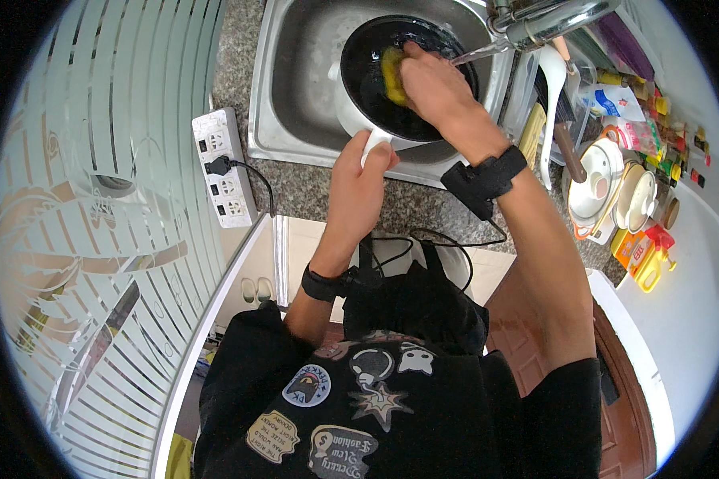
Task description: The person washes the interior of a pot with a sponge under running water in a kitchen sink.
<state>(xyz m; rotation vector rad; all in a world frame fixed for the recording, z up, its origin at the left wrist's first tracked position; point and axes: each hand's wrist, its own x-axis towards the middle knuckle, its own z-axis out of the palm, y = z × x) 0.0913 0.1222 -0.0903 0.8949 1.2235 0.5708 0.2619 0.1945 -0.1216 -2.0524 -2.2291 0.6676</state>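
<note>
A pan (368,66) with a black inside and a white outer wall stands tilted in the stainless steel sink (302,78). My left hand (362,170) grips its white handle (375,143) at the sink's front rim. Inside the pan, my right hand (437,81) holds a yellow sponge (393,78) against the black surface; some fingertips are hidden. Water (479,52) runs from the chrome faucet (551,27) towards the pan, close beside my right hand. Each wrist wears a black strap, and a cable runs from the right one.
On the granite counter (299,188), a white power strip (224,167) with a black plug lies left of the sink. To the right are a white ladle (552,78), a clear plastic container (584,72), lidded pots (593,173) and a yellow-orange package (638,254). A striped glass panel (132,239) borders the left.
</note>
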